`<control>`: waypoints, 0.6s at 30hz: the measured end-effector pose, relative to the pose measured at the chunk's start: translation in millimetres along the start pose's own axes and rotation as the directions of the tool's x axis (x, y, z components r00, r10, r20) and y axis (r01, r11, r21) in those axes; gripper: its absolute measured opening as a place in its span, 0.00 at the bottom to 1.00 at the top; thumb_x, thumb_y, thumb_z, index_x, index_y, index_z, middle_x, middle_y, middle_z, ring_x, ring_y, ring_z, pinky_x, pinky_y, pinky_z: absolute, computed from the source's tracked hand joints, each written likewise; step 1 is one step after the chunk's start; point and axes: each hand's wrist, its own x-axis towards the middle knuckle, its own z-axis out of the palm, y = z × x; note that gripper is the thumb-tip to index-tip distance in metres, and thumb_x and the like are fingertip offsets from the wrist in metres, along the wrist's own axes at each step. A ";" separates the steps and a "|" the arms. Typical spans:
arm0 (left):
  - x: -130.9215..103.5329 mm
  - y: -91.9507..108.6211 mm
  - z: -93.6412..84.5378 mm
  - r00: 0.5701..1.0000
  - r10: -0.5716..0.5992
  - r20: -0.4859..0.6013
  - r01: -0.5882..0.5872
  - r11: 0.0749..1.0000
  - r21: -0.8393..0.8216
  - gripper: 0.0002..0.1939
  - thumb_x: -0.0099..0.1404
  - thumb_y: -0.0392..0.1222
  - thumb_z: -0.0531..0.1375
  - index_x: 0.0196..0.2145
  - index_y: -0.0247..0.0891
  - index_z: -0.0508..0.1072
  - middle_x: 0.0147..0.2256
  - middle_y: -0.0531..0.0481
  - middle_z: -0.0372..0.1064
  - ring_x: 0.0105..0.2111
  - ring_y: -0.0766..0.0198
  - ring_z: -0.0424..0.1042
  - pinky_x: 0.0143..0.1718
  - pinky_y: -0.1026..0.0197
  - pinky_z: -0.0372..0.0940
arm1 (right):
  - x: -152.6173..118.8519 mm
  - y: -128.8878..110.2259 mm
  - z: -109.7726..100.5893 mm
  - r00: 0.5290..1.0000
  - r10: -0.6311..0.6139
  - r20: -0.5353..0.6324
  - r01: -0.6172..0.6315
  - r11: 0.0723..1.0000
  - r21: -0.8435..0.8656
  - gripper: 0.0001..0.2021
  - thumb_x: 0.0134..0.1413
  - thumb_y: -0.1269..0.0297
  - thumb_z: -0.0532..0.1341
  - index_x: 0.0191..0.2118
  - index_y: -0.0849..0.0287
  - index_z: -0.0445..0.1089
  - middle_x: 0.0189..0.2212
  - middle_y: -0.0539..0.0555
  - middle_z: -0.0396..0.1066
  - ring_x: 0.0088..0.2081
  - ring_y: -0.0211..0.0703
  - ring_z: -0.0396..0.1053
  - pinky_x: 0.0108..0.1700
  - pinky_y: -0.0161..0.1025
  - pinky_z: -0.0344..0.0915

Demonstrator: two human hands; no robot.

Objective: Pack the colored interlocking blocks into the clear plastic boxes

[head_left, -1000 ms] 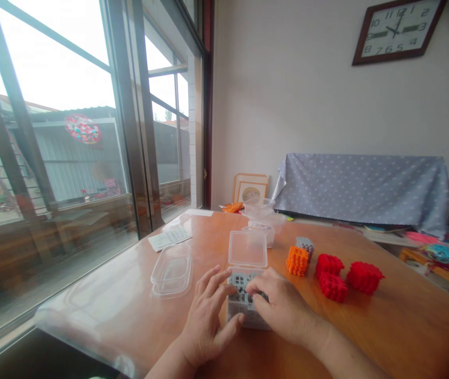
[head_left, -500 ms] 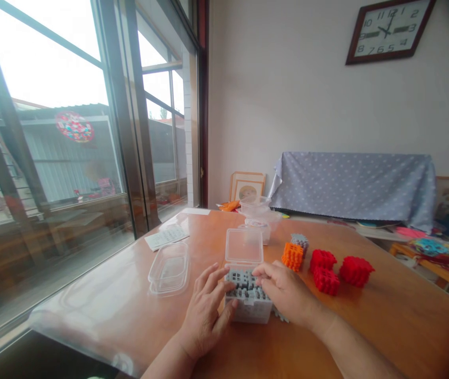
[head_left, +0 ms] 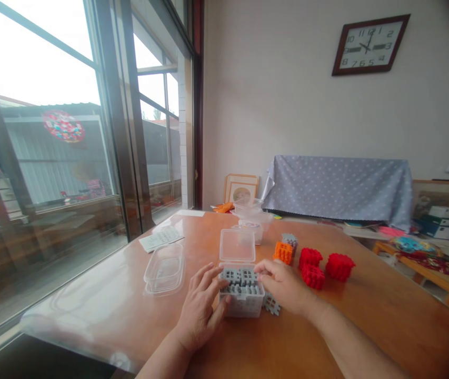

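Note:
A clear plastic box [head_left: 243,309] with its lid [head_left: 237,246] tipped back is filled with grey interlocking blocks [head_left: 242,288]. Two window-patterned grey pieces [head_left: 249,275] lie side by side along its back. My left hand [head_left: 200,302] grips the box's left side, fingertips over the rim and thumb by the front corner. At the back right corner, my right hand [head_left: 283,284] is closed, its fingertips on the right-hand window piece; the exact contact is partly hidden. Beneath that hand, on the table, lies a loose grey window piece [head_left: 272,305].
To the left are an open clear tub [head_left: 164,268] and a printed sheet [head_left: 161,239]. Stacked orange blocks [head_left: 283,253], grey blocks [head_left: 289,241] and red blocks [head_left: 340,267] stand right of the box. More clear containers [head_left: 251,229] sit behind it on the wooden table [head_left: 256,352].
The view has shifted a little, moving the scene leftward. The window pieces now sit flatter in the box, and more of the loose grey piece shows. Both hands keep their places at the box.

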 end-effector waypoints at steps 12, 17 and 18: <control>0.9 -1.2 -0.2 1.000 -0.005 -0.010 0.005 0.999 -0.032 0.14 0.69 0.43 0.58 0.51 0.44 0.72 0.62 0.45 0.64 0.66 0.46 0.54 0.63 0.41 0.60 | -41.8 45.0 -3.0 0.971 0.222 0.094 -0.180 0.927 -0.328 0.18 0.50 0.47 0.66 0.43 0.53 0.75 0.40 0.56 0.73 0.47 0.55 0.69 0.44 0.45 0.62; -0.4 -1.4 -0.3 1.000 0.001 -0.010 -0.001 0.999 -0.048 0.14 0.69 0.43 0.58 0.51 0.44 0.72 0.61 0.44 0.64 0.65 0.47 0.55 0.63 0.41 0.60 | -54.1 47.4 5.7 0.958 0.245 0.151 -0.187 0.929 -0.321 0.11 0.50 0.52 0.66 0.37 0.52 0.75 0.38 0.53 0.71 0.41 0.48 0.71 0.41 0.41 0.61; -0.9 -1.6 -0.2 1.000 0.002 -0.009 -0.002 0.999 -0.049 0.14 0.69 0.43 0.58 0.52 0.44 0.72 0.61 0.44 0.64 0.65 0.47 0.55 0.63 0.41 0.60 | -54.7 50.6 6.8 0.960 0.238 0.145 -0.185 0.933 -0.308 0.10 0.50 0.54 0.66 0.37 0.52 0.75 0.37 0.52 0.71 0.40 0.47 0.71 0.40 0.40 0.61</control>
